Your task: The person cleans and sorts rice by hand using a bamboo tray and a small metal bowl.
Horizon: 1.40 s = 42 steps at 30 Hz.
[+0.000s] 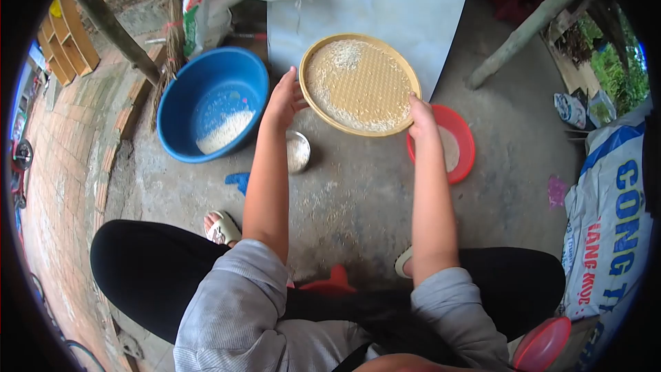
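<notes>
A round yellow woven winnowing tray (358, 89) is held out over the floor, with pale rice grains in a small heap at its far side and scattered along its near rim. My right hand (421, 116) grips the tray's right rim, thumb on top and fingers hidden beneath. At the left rim, my left hand (282, 100) has its thumb raised apart and its fingers stretched toward the tray's edge. Below the tray, a red basin (467, 139) with pale contents is partly covered. A small metal bowl (297, 151) of grain stands beside my left forearm.
On the left sits a large blue basin (172, 114) with white rice inside. A pale board (372, 0) and a plastic sack (206, 10) are at the back. Wooden poles (530, 27) slant at both sides. Printed sacks (609, 213) stand on the right. Grains dot the concrete floor.
</notes>
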Motion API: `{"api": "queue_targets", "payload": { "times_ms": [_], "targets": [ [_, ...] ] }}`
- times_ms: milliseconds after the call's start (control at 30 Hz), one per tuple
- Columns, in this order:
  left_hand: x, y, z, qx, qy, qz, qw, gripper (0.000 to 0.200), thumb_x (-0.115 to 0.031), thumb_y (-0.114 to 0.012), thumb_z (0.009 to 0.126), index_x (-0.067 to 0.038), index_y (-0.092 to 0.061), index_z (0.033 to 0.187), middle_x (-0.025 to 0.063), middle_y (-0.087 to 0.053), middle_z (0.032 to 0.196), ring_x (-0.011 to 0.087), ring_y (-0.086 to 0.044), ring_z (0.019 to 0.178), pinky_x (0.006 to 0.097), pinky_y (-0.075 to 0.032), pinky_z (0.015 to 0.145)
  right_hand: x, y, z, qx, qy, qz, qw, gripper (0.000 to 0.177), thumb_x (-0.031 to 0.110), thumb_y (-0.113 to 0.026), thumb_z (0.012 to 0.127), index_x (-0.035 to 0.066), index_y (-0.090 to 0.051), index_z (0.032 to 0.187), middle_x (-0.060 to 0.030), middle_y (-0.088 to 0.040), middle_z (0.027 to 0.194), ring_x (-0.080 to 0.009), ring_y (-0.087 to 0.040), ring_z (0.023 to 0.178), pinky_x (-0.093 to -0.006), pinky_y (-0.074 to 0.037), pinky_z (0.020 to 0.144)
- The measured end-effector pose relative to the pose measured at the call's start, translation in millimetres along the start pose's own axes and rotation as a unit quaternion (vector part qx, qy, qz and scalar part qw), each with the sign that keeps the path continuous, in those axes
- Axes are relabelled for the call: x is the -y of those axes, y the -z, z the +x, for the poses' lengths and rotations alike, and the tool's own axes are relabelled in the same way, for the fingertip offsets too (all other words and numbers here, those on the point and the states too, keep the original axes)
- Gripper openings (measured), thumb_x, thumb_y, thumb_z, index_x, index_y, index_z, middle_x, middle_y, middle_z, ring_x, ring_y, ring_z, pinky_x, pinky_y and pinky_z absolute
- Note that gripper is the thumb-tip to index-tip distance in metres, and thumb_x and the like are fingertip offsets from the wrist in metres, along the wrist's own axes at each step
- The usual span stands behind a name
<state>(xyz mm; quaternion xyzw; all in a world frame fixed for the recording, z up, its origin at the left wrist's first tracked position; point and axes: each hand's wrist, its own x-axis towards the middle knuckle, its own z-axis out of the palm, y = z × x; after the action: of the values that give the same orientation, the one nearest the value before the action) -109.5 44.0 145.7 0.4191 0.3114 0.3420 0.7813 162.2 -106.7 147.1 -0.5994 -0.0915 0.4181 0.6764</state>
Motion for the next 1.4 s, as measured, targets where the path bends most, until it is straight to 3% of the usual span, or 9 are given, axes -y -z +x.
{"api": "queue_targets", "payload": {
  "times_ms": [133,300,400,633,900,967,1100,1267,1400],
  "targets": [
    [-113,-30,-17,0.115,0.004,-0.073,0.991,0.064,-0.052,-0.031,0.094,-0.004,-0.035,0.136,0.0117,-0.051,0.129,0.0241,-0.05,0.117,0.04,-0.039,0.099,91,-37,-29,0.114,-0.037,-0.096,0.988,0.037,0.022,-0.042,0.096,-0.008,-0.048,0.118,-0.0187,-0.058,0.111,-0.0259,-0.06,0.097,-0.0382,-0.05,0.083],
    [-180,-50,-33,0.054,0.082,0.275,0.956,0.033,-0.029,-0.047,0.093,0.001,-0.054,0.108,0.0097,-0.062,0.085,0.0163,-0.063,0.068,0.0298,-0.055,0.062,144,-57,-83,0.125,-0.009,-0.252,0.96,0.042,0.027,-0.038,0.098,-0.009,-0.046,0.118,-0.0186,-0.057,0.111,-0.026,-0.061,0.093,-0.0391,-0.051,0.079],
    [-209,-59,-94,0.055,0.197,0.394,0.896,0.025,-0.03,-0.045,0.094,-0.006,-0.054,0.096,0.0044,-0.055,0.066,0.0124,-0.05,0.046,0.0262,-0.038,0.039,174,-61,-117,0.12,0.025,-0.384,0.915,0.041,0.03,-0.042,0.097,-0.008,-0.049,0.109,-0.0156,-0.06,0.102,-0.0205,-0.061,0.086,-0.033,-0.05,0.07],
    [-165,-106,-167,-0.104,0.068,0.314,0.941,0.03,-0.032,-0.041,0.095,-0.006,-0.049,0.107,0.0078,-0.057,0.081,0.0172,-0.059,0.057,0.0311,-0.05,0.045,175,-55,-113,0.12,0.158,-0.507,0.839,0.04,0.03,-0.038,0.098,-0.008,-0.05,0.1,-0.0173,-0.06,0.092,-0.022,-0.063,0.079,-0.0361,-0.051,0.066],
    [-211,-43,-127,0.011,0.125,0.315,0.941,0.035,-0.027,-0.042,0.095,-0.004,-0.048,0.12,0.0098,-0.059,0.087,0.0176,-0.062,0.064,0.0307,-0.054,0.053,153,-74,-160,0.211,0.008,-0.409,0.888,0.037,0.032,-0.037,0.097,-0.002,-0.045,0.109,-0.0158,-0.059,0.094,-0.0241,-0.063,0.075,-0.037,-0.052,0.061],
    [-197,-70,-135,-0.07,0.076,0.522,0.847,0.035,-0.029,-0.042,0.095,-0.006,-0.047,0.121,0.008,-0.058,0.087,0.0173,-0.06,0.062,0.0309,-0.054,0.055,162,-68,-127,0.185,0.032,-0.407,0.894,0.036,0.03,-0.037,0.097,-0.002,-0.045,0.109,-0.0147,-0.06,0.093,-0.0229,-0.063,0.077,-0.0369,-0.053,0.062],
    [-168,-72,-105,-0.042,0.052,0.361,0.93,0.033,-0.035,-0.044,0.094,-0.007,-0.049,0.111,0.0023,-0.052,0.07,0.0123,-0.049,0.049,0.0265,-0.039,0.04,145,-20,-84,0.209,0.03,-0.437,0.874,0.032,0.03,-0.039,0.096,0.0,-0.046,0.105,-0.0138,-0.061,0.092,-0.0198,-0.063,0.079,-0.0355,-0.053,0.064],
    [-191,-27,-82,-0.003,0.075,0.325,0.943,0.035,-0.025,-0.04,0.096,-0.002,-0.047,0.122,0.012,-0.062,0.098,0.0184,-0.065,0.079,0.0303,-0.054,0.071,161,-63,-131,0.268,-0.066,-0.418,0.866,0.032,0.029,-0.042,0.096,0.004,-0.049,0.114,-0.0059,-0.061,0.09,-0.017,-0.061,0.08,-0.0332,-0.051,0.066],
    [-163,-78,-93,-0.053,0.071,0.403,0.911,0.037,-0.034,-0.043,0.094,-0.007,-0.049,0.119,0.0058,-0.057,0.081,0.014,-0.057,0.059,0.0278,-0.048,0.05,149,-29,-91,0.182,-0.046,-0.42,0.888,0.034,0.029,-0.042,0.095,0.002,-0.048,0.114,-0.012,-0.063,0.098,-0.0209,-0.063,0.088,-0.0372,-0.051,0.069]
  ]
}}
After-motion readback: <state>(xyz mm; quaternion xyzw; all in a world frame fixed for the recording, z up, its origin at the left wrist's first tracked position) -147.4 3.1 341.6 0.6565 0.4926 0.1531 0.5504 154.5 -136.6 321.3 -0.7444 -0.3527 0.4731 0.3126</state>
